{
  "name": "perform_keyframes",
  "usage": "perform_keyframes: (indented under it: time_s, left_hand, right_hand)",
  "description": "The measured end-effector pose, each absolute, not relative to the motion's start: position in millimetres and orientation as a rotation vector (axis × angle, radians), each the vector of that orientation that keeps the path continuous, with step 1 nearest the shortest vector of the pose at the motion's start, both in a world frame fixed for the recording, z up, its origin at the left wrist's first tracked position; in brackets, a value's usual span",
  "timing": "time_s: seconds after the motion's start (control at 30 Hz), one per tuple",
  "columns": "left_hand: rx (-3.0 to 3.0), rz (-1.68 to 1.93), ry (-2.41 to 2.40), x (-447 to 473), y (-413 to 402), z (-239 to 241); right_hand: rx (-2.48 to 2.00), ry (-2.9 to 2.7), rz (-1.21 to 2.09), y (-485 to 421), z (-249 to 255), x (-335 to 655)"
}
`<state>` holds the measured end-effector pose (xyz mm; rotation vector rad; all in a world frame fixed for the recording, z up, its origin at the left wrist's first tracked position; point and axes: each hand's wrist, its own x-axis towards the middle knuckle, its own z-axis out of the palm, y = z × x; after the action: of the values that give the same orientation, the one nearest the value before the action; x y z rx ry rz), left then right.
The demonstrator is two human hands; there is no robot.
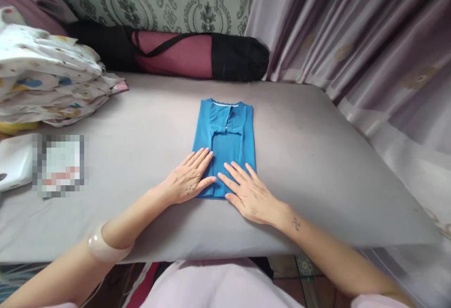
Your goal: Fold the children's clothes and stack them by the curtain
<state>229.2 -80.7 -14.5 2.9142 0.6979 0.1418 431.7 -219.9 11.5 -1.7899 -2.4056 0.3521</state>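
Note:
A blue garment (227,147), folded into a neat upright rectangle, lies on the grey sheet in front of me. Its neckline with a white inner strip faces away, and its sleeves are folded inward over the body. My left hand (192,176) rests flat on the lower left part, fingers stretched out. Over the lower right part lies my right hand (252,193), palm down with the fingers spread. Both palms press on the cloth without gripping it. Parts of the garment's lower edge are hidden under the hands.
The grey-covered bed (327,171) carries a pile of printed cloth (45,73) on the left. Near it are a white object (17,160) and a pixelated item (59,164). A long black and pink bag (172,54) lies along the wall. Curtains (338,30) hang at right.

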Motion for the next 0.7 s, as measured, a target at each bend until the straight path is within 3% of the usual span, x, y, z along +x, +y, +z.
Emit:
perform_keyframes:
  time_s: [0.33,0.7]
  left_hand:
    - [2.918,0.239,0.468,197.5,-79.5,-6.6]
    - [2.954,0.468,0.215,165.7,-94.4,8.9]
  right_hand:
    - [-1.587,-2.507,0.409,-251.3,25.6,447.3]
    - [-1.512,-2.287,0.012,-277.6,11.4,471.2]
